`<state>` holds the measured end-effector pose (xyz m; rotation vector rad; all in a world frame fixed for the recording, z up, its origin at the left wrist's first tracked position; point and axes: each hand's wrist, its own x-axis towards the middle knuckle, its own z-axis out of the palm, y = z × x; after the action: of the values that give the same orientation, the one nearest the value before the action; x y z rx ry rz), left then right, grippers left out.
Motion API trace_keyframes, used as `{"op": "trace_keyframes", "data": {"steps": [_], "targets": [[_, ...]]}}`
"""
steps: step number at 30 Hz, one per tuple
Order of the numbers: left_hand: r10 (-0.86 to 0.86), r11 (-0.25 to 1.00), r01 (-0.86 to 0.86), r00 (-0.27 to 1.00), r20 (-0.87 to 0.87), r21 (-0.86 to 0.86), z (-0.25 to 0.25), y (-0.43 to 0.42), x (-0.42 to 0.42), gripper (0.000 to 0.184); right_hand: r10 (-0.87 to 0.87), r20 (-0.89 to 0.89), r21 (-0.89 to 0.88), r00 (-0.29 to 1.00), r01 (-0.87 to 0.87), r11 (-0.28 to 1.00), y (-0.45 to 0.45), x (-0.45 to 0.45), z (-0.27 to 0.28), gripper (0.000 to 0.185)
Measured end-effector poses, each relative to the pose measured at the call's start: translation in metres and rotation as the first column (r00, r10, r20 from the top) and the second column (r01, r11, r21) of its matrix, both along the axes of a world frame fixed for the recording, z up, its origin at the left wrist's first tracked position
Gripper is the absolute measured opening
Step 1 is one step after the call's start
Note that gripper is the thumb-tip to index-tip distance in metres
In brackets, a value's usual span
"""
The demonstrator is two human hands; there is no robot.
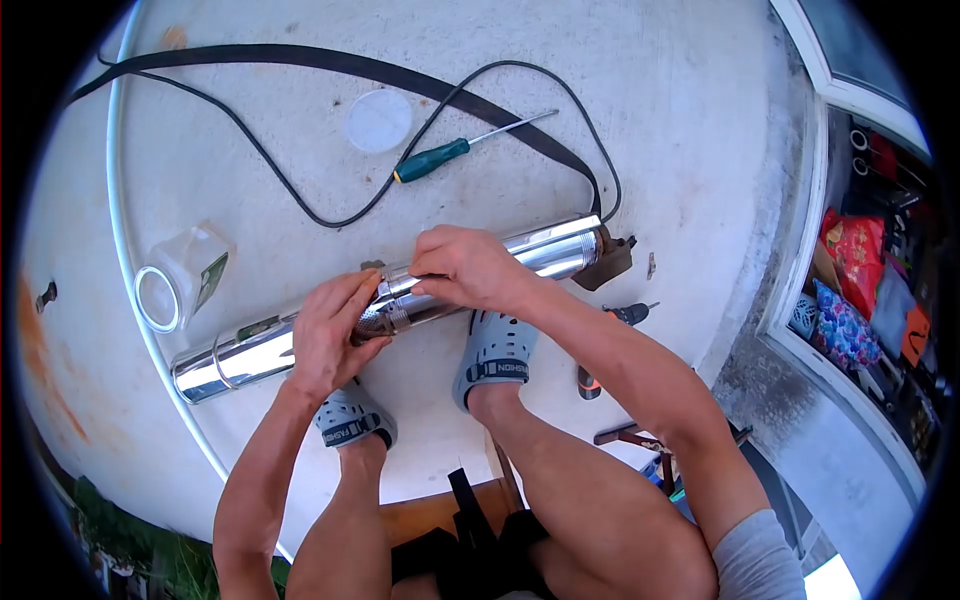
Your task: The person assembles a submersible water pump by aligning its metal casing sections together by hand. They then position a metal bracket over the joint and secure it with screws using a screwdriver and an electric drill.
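A long shiny metal cylinder lies slantwise on the concrete floor in front of my feet. My left hand is wrapped over its middle, beside a perforated metal section. Just to the right, my right hand rests on the cylinder with its fingers pinched together; whether they hold something small is hidden. Above the cylinder lies a green-handled screwdriver across a thin black cable. A flat black hose runs to the cylinder's right end.
A clear plastic jar lies at the left, near a pale pipe. A round translucent lid is above the cylinder. An orange-and-black power tool lies right of my feet. Cluttered shelves stand behind a frame at the right.
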<state>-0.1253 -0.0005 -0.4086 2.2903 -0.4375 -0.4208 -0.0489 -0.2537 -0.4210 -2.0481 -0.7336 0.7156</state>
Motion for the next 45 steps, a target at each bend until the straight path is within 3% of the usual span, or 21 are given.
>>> {"op": "trace_keyframes", "data": {"steps": [4, 9, 12, 27, 30, 32, 40, 43, 45], "targets": [[-0.004, 1.000, 0.004, 1.000, -0.005, 0.011, 0.001, -0.001, -0.001, 0.087, -0.008, -0.027, 0.012, 1.000, 0.009, 1.000, -0.002, 0.000, -0.001, 0.013], [-0.006, 1.000, 0.006, 1.000, -0.028, 0.000, 0.003, 0.000, 0.002, 0.086, 0.016, 0.067, -0.051, 0.998, -0.013, 0.999, 0.003, -0.004, 0.007, 0.019], [-0.015, 1.000, 0.014, 0.999, -0.043, -0.011, 0.002, 0.001, 0.003, 0.087, -0.031, 0.036, 0.031, 0.999, 0.030, 0.999, -0.001, -0.004, 0.002, 0.020], [-0.021, 0.999, 0.022, 1.000, -0.023, 0.026, 0.000, 0.001, 0.000, 0.087, -0.035, 0.011, 0.065, 0.999, 0.035, 0.997, -0.001, 0.000, -0.002, 0.015], [-0.036, 0.999, 0.036, 0.999, -0.001, -0.040, -0.001, 0.003, 0.004, 0.087, 0.047, 0.029, 0.075, 0.998, -0.049, 0.996, -0.006, 0.009, -0.007, 0.015], [-0.031, 0.999, 0.031, 0.999, -0.034, -0.007, 0.000, 0.004, 0.003, 0.086, 0.058, -0.039, 0.079, 0.998, -0.055, 0.995, -0.007, 0.012, -0.005, 0.022], [-0.025, 1.000, 0.025, 0.999, -0.048, 0.000, -0.004, 0.004, -0.001, 0.086, 0.081, -0.096, 0.046, 0.992, -0.077, 0.996, -0.002, 0.017, 0.004, 0.022], [0.020, 0.999, -0.020, 1.000, -0.021, -0.046, -0.005, 0.002, 0.003, 0.071, 0.082, -0.135, 0.047, 0.988, -0.076, 0.996, -0.002, 0.019, 0.004, 0.022], [0.169, 0.979, -0.178, 0.981, -0.094, -0.100, -0.010, -0.004, 0.005, 0.043, 0.075, -0.170, 0.022, 0.983, -0.073, 0.997, -0.001, 0.020, 0.006, 0.022]]}}
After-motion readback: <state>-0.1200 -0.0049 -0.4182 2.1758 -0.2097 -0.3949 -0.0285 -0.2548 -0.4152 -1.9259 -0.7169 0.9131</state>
